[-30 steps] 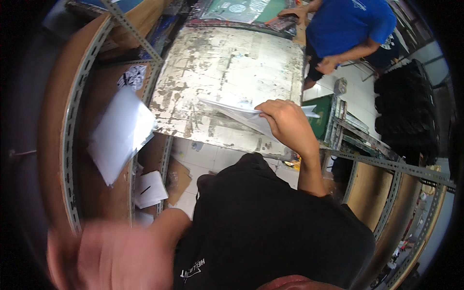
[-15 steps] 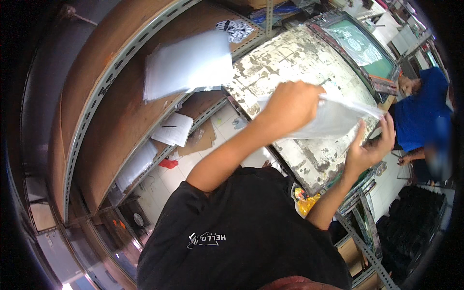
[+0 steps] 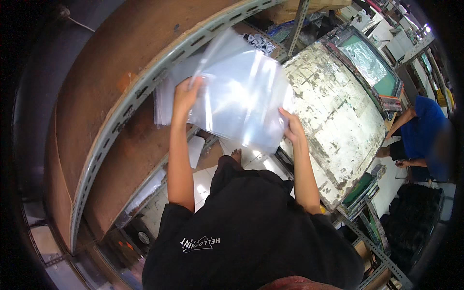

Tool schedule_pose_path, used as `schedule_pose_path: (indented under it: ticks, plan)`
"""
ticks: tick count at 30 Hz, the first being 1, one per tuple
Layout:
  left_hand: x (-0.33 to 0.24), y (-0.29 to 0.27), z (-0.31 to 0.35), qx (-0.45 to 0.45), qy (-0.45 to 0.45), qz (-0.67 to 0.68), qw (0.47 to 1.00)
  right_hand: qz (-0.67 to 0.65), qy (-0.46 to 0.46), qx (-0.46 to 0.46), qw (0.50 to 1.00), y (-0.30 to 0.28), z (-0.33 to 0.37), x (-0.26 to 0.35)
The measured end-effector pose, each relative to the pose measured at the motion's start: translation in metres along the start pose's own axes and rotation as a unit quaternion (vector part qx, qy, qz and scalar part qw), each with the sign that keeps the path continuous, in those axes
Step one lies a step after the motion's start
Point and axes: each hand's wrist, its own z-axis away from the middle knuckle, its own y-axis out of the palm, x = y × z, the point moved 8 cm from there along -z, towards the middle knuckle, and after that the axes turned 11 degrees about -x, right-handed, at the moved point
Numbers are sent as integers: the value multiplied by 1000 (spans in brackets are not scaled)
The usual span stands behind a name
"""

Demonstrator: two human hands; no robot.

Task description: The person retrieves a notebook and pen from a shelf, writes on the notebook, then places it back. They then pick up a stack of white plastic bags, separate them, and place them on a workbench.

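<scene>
Beside stained table (image 3: 336, 121), frame right: pinching clear sheet (image 3: 234, 96) edges with left hand (image 3: 185, 98), right hand (image 3: 292, 127); likely positioning; next calls for levelling.

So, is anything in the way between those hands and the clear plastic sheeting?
Nothing visible is: the left hand grips the clear plastic sheeting near its left side, and the right hand holds its right edge.

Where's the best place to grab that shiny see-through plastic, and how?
Probably pinch the see-through plastic by its opposite edges, left hand and right hand coming from either side: it looks wide, thin and bendy, so one grip might let it flop.
</scene>
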Motion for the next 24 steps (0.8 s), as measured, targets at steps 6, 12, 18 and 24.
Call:
schedule_pose_path:
  ticks: [6,12,18,24]
  plan:
    - [262,-123,-120,-138,-41,-167,975,315,-195,-46,928,163,-86,34]
    - [365,-177,-113,-140,-209,-144,957,608,-331,-205,692,215,-121,14]
    - [375,-179,-128,-116,-246,-128,954,515,-252,-330,750,176,-124,2]
    - [386,-188,-124,-112,-262,-130,950,521,-143,-265,798,159,-131,-7]
